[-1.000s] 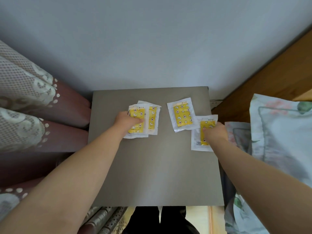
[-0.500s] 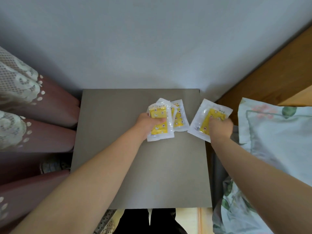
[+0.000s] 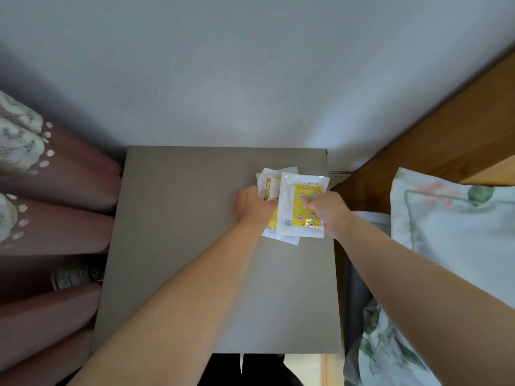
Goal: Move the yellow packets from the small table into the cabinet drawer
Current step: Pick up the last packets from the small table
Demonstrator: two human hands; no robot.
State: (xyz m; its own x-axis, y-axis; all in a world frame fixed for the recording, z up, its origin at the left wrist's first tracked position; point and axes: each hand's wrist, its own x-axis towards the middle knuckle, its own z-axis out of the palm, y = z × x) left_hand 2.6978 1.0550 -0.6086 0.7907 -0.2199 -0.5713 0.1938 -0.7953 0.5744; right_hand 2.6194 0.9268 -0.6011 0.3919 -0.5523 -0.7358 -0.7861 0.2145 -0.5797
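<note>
Hands met near the far right corner of the small table (image 3: 181, 218), over a bunched pile of yellow packets (image 3: 269, 183); the pile sat overlapped rather than fanned, presumably so all could go in one carry. The left hand (image 3: 252, 208) gripped the pile from its left edge, fingers curled in under the wrappers and mostly hidden; how many packets it held could not be told. The right hand (image 3: 330, 215) pinched the top packet (image 3: 302, 207), thumb lying on the yellow print, other fingers out of sight beneath; that packet lay squared over the others, likely set on as the last of the stack. Whether the pile rested on the table or hung just above it could not be told. The cabinet drawer was not in view, so by my reading nothing was stowed yet. A curtain (image 3: 69, 185) hung off the table's left edge; a pillow (image 3: 451, 232) lay beyond the right edge; a wall (image 3: 250, 79) stood behind the far edge. Judgement: gathering step, early in the task; slick wrappers could slide apart under a loose grip.
</note>
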